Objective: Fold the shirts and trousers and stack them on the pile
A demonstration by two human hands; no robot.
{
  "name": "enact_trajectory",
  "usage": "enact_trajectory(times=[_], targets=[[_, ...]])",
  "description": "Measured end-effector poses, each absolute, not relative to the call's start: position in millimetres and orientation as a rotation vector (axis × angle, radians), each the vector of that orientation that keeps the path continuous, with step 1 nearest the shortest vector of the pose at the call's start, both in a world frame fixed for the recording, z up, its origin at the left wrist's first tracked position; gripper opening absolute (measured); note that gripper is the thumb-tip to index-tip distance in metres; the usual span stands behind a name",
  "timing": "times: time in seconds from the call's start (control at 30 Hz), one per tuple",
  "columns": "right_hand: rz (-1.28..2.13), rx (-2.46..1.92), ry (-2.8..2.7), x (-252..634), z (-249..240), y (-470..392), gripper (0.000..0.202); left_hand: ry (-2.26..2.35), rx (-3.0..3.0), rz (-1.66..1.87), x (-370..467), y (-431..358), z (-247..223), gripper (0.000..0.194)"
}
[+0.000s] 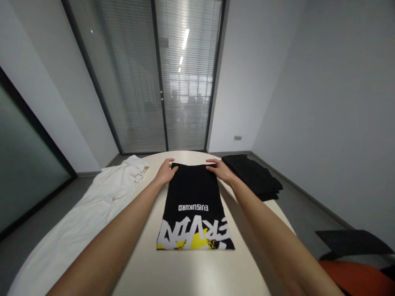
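Observation:
A black T-shirt (193, 185), folded into a narrow rectangle, lies on the table in front of me. White lettering and a white and yellow print cover its near end, upside down from my side. My left hand (166, 170) is at its far left corner, thumb over the cloth and index finger beyond the edge. At the far right corner, my right hand (220, 170) has its thumb on the cloth in the same way. Between the two hands the far edge dips slightly.
A pale table (185, 271) with a rounded far end carries everything. Loose white cloth (101, 197) spreads along its left side. A stack of folded black clothes (251, 174) lies right of my right hand. A chair with an orange seat (354, 277) stands at the lower right.

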State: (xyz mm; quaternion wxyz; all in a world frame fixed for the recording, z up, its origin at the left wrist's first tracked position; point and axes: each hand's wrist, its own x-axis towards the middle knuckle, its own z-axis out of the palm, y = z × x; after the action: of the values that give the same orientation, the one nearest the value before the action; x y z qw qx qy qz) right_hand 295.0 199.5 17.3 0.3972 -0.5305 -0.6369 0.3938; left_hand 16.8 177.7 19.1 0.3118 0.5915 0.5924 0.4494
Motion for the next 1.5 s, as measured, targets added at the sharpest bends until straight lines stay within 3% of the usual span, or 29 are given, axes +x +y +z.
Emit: enact_trajectory(times=[0.17,0.53,0.9,1.07,1.23,1.5], targets=[[0.825,-1.504,-1.642,290.0,-23.6,203.0,0.043,1.574,1.523,1.108,16.7,181.8,-22.2,0.056],[0.645,-1.445,-1.660,290.6,-32.4,215.9,0.032,1.698,1.458,1.184,17.1,189.7,-31.8,0.057],[0.552,-1.590,-1.749,303.9,-12.8,172.0,0.067,1.922,1.662,0.978,5.6,135.5,-17.8,0.051],[0.625,-1.920,-2.035,319.9,7.0,131.9,0.033,2.011,1.799,0.746,5.1,86.9,-7.6,0.046],[0.751,-1.945,-2.144,314.4,12.1,108.9,0.037,2.030,1.943,0.516,10.1,63.5,-1.3,0.034],[0.509,-1.920,-1.915,301.0,3.8,107.9,0.035,2.042,1.894,0.682,10.6,67.1,4.3,0.023]])
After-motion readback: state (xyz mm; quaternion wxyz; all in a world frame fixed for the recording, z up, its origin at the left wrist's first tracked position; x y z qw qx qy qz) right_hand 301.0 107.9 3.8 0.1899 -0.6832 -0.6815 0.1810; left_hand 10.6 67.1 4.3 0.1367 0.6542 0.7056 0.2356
